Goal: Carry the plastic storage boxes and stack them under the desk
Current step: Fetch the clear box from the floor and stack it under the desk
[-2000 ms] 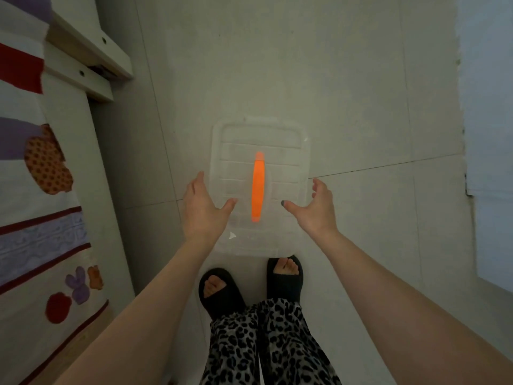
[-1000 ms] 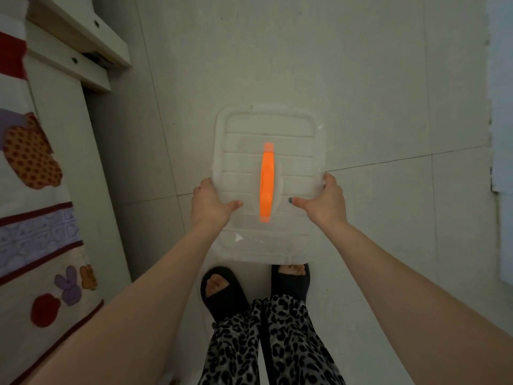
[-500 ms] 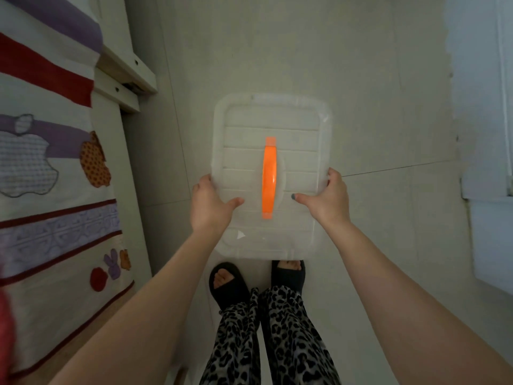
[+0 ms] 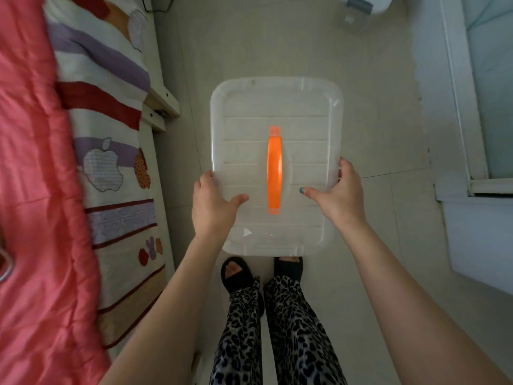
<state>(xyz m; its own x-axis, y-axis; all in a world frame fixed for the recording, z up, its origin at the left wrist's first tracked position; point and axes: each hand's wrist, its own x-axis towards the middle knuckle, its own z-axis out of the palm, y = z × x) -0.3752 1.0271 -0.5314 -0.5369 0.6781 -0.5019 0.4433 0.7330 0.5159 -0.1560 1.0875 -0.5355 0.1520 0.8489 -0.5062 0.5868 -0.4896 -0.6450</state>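
Observation:
A clear plastic storage box (image 4: pixel 277 115) with a ribbed lid and an orange handle (image 4: pixel 274 171) hangs above the tiled floor, held level in front of my legs. My left hand (image 4: pixel 212 204) grips its left edge, thumb lying on the lid. On the right edge sits my right hand (image 4: pixel 337 194), thumb also on top, fingers wrapped under the rim. The box's underside and contents are hidden. No desk is in view.
A bed (image 4: pixel 111 162) with a striped patterned sheet and a pink quilt (image 4: pixel 33 190) runs along the left. White furniture (image 4: pixel 477 176) lines the right side. A small white and grey object (image 4: pixel 361 6) stands on the floor far ahead. Pale floor tiles (image 4: pixel 383 245) lie between.
Both hands closed on the box's sides and raised it off the floor toward the camera. The view swung left and up, showing more of the bed.

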